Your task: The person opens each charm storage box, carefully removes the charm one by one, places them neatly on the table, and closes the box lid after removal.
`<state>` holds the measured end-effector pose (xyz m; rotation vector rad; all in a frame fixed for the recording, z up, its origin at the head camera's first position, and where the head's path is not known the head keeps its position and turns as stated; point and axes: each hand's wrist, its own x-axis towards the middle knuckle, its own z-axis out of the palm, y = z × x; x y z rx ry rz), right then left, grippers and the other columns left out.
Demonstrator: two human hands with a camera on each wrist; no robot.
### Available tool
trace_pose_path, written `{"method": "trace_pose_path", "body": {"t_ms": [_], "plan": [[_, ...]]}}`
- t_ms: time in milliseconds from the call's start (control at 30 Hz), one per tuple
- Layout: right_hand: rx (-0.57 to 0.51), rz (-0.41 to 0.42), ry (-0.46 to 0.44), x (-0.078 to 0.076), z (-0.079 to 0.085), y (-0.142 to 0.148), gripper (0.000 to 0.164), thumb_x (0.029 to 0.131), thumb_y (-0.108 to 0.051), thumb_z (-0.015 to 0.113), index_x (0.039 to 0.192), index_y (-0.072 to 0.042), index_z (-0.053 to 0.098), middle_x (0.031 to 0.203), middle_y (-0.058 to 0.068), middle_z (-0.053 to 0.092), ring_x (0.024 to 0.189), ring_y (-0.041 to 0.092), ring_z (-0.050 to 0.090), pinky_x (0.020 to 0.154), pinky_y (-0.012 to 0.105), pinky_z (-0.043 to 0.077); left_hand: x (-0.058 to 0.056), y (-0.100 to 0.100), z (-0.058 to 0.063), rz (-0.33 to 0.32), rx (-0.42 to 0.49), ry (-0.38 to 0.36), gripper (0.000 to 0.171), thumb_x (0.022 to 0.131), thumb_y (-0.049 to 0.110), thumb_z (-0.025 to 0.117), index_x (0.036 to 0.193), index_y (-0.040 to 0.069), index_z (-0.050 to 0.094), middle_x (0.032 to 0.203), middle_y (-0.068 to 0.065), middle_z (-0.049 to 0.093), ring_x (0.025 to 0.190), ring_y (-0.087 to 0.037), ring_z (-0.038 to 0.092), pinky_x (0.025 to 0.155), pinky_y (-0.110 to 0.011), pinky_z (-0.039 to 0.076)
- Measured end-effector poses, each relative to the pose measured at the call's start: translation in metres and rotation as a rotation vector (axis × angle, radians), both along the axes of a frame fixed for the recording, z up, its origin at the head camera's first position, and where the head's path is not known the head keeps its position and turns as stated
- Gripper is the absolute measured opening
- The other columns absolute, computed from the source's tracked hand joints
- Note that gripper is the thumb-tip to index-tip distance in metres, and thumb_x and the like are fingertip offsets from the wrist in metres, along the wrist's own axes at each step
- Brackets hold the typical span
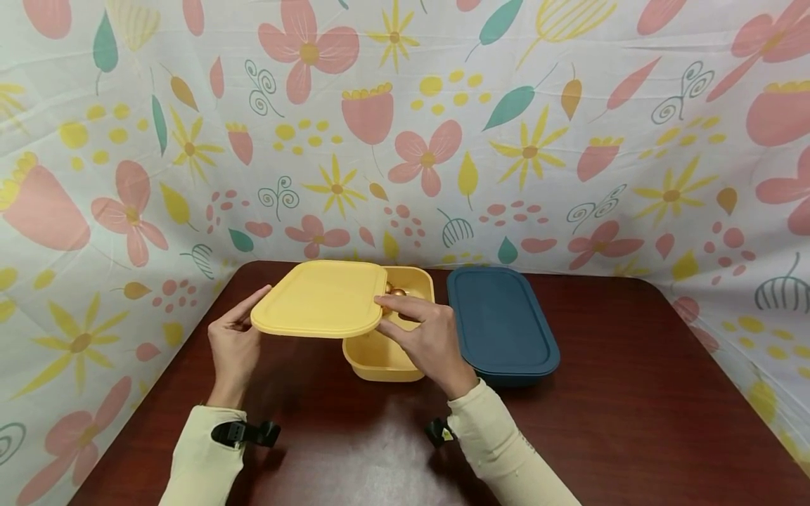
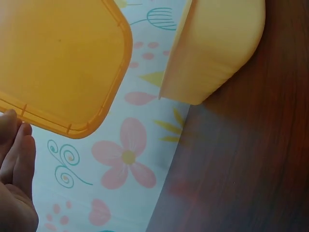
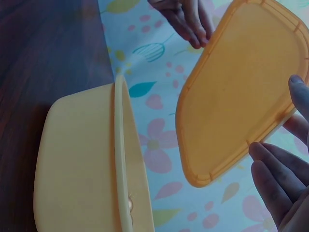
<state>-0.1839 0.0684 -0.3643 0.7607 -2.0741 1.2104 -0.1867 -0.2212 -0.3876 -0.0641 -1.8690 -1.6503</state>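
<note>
A yellow lid (image 1: 323,299) is held up in the air, tilted, between both hands. My left hand (image 1: 234,351) pinches its left edge, and my right hand (image 1: 430,341) pinches the right edge between thumb and fingers. The lid's rimmed underside (image 3: 241,92) shows in the right wrist view. Under and to the right of it sits an uncovered yellow container (image 1: 386,369) on the table, partly hidden by the lid and right hand. A few shiny copper-brown round things (image 1: 397,292) lie inside, near its back.
Just right of the yellow container stands a container covered by a dark blue lid (image 1: 503,320). The dark reddish-brown table (image 1: 639,393) backs onto a floral-printed cloth (image 1: 405,140), which also rises along both sides.
</note>
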Motion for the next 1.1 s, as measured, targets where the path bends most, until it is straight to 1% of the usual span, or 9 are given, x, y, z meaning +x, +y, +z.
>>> {"method": "trace_pose_path", "body": {"t_ms": [33, 133, 267, 367, 500, 700, 833, 1000, 1100], "plan": [[-0.001, 0.0, -0.001, 0.0004, 0.0, -0.0002, 0.037, 0.078, -0.023, 0.086, 0.114, -0.017, 0.079, 0.108, 0.003, 0.079, 0.102, 0.017, 0.075, 0.083, 0.028, 0.063, -0.0003, -0.0002, 0.0001, -0.002, 0.012, -0.001, 0.031, 0.09, 0.003, 0.072, 0.121, 0.006, 0.074, 0.102, 0.025, 0.075, 0.093, 0.004, 0.073, 0.07, -0.01, 0.057], [-0.007, 0.002, -0.012, 0.0012, 0.0004, -0.0003, 0.036, 0.079, -0.023, 0.086, 0.114, -0.017, 0.079, 0.108, 0.003, 0.079, 0.102, 0.017, 0.075, 0.082, 0.027, 0.063, -0.0001, -0.0018, -0.0006, -0.024, 0.038, -0.013, 0.034, 0.089, 0.004, 0.074, 0.123, 0.005, 0.073, 0.107, 0.021, 0.075, 0.1, 0.002, 0.072, 0.076, -0.011, 0.058], [-0.024, 0.005, -0.051, 0.0011, 0.0022, 0.0006, 0.036, 0.08, -0.024, 0.085, 0.115, -0.018, 0.078, 0.11, 0.003, 0.078, 0.105, 0.016, 0.074, 0.084, 0.027, 0.062, 0.0024, -0.0047, -0.0004, -0.1, 0.094, -0.013, 0.033, 0.091, 0.001, 0.071, 0.124, -0.001, 0.07, 0.11, 0.016, 0.076, 0.103, -0.001, 0.072, 0.081, -0.012, 0.058], [-0.037, 0.001, -0.082, 0.0011, 0.0037, 0.0017, 0.035, 0.081, -0.026, 0.084, 0.115, -0.02, 0.078, 0.109, 0.002, 0.079, 0.105, 0.015, 0.074, 0.085, 0.028, 0.062, 0.0042, -0.0063, 0.0005, -0.159, 0.119, 0.002, 0.032, 0.093, -0.001, 0.067, 0.125, -0.007, 0.067, 0.112, 0.013, 0.077, 0.104, -0.002, 0.072, 0.085, -0.013, 0.057], [-0.059, 0.005, -0.136, 0.0016, 0.0046, 0.003, 0.033, 0.082, -0.026, 0.083, 0.114, -0.02, 0.079, 0.109, 0.003, 0.079, 0.103, 0.015, 0.075, 0.085, 0.028, 0.062, 0.0044, -0.0079, 0.0011, -0.201, 0.117, 0.02, 0.033, 0.094, -0.001, 0.065, 0.126, -0.011, 0.064, 0.114, 0.013, 0.076, 0.11, -0.002, 0.07, 0.091, -0.013, 0.055], [-0.112, 0.046, -0.205, 0.0016, 0.0069, 0.0044, 0.03, 0.085, -0.023, 0.081, 0.115, -0.019, 0.078, 0.114, 0.005, 0.077, 0.098, 0.016, 0.077, 0.083, 0.028, 0.062, 0.0038, -0.009, 0.0028, -0.186, 0.092, 0.041, 0.031, 0.093, -0.002, 0.066, 0.122, -0.014, 0.066, 0.11, 0.015, 0.076, 0.112, -0.001, 0.068, 0.092, -0.012, 0.055], [-0.134, 0.066, -0.235, 0.0007, 0.0084, 0.005, 0.03, 0.086, -0.023, 0.08, 0.115, -0.018, 0.078, 0.114, 0.005, 0.077, 0.096, 0.014, 0.077, 0.081, 0.027, 0.063, 0.0039, -0.0084, 0.0048, -0.18, 0.106, 0.061, 0.029, 0.092, -0.002, 0.067, 0.119, -0.014, 0.067, 0.109, 0.013, 0.077, 0.114, -0.004, 0.068, 0.093, -0.013, 0.054], [-0.172, 0.088, -0.287, -0.0001, 0.0093, 0.0049, 0.029, 0.087, -0.022, 0.079, 0.115, -0.014, 0.078, 0.114, 0.007, 0.077, 0.093, 0.016, 0.077, 0.079, 0.028, 0.063, 0.004, -0.0067, 0.0071, -0.179, 0.161, 0.102, 0.02, 0.091, -0.005, 0.068, 0.109, -0.013, 0.073, 0.103, 0.007, 0.078, 0.107, -0.011, 0.069, 0.091, -0.017, 0.055], [-0.179, 0.087, -0.309, -0.001, 0.0085, 0.0045, 0.029, 0.087, -0.023, 0.079, 0.114, -0.013, 0.079, 0.11, 0.007, 0.078, 0.089, 0.017, 0.078, 0.078, 0.028, 0.063, 0.0033, -0.0058, 0.0084, -0.199, 0.224, 0.127, 0.015, 0.09, -0.007, 0.067, 0.103, -0.009, 0.076, 0.1, 0.003, 0.078, 0.1, -0.012, 0.07, 0.087, -0.018, 0.056]]}}
